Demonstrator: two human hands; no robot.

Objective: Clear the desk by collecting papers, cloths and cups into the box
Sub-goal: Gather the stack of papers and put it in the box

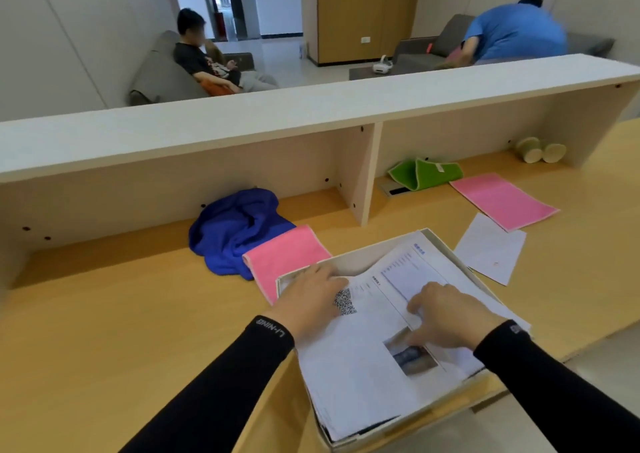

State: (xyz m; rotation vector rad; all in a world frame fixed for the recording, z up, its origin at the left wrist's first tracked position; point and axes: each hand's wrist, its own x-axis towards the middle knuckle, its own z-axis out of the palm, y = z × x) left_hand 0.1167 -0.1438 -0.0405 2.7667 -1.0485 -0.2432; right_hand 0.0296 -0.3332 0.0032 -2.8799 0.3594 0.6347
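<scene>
A shallow white box sits at the desk's near edge with a stack of printed papers in it. My left hand lies flat on the stack's far left corner, by the box rim. My right hand presses spread fingers on the top sheet. A blue cloth and a pink cloth lie left of the box. A white sheet, a pink sheet, a green cloth and two pale cups on their sides lie to the right.
A raised white shelf with an upright divider runs along the back of the wooden desk. A cable slot is set in the desk by the green cloth. Beyond, two people are at grey sofas.
</scene>
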